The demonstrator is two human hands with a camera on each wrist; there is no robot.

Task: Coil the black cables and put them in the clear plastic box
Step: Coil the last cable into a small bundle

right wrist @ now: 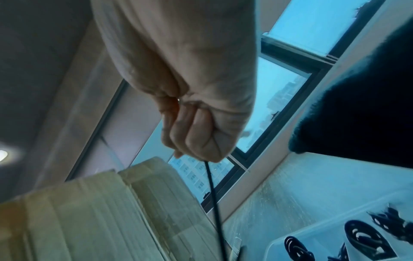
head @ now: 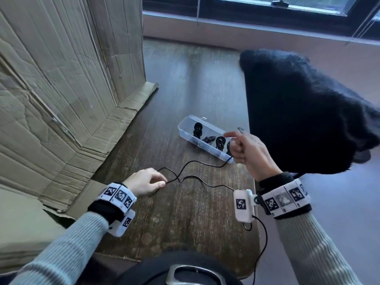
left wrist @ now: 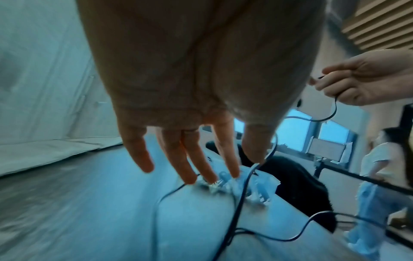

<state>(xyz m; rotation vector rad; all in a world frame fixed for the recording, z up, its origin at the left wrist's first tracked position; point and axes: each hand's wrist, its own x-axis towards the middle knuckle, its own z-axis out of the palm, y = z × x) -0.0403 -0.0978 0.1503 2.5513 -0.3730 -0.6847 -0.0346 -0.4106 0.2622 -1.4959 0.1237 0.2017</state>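
Observation:
A loose black cable [head: 205,163] snakes across the dark wooden table [head: 185,212] between my two hands. My right hand [head: 236,140] is raised over the near end of the clear plastic box [head: 183,124] and grips one end of the cable in a fist [right wrist: 196,141]; the plug sticks out past the index finger. My left hand [head: 160,179] hovers low over the table with straight, spread fingers [left wrist: 190,159], its thumb and index finger touching the cable's other stretch. Several coiled black cables [head: 197,129] lie in the open box [right wrist: 279,242].
Flattened cardboard [head: 61,89] covers the left side and stands against the wall. A black fuzzy object [head: 308,112] lies along the table's right edge, close behind my right hand. In the left wrist view a person [left wrist: 380,167] stands in the background.

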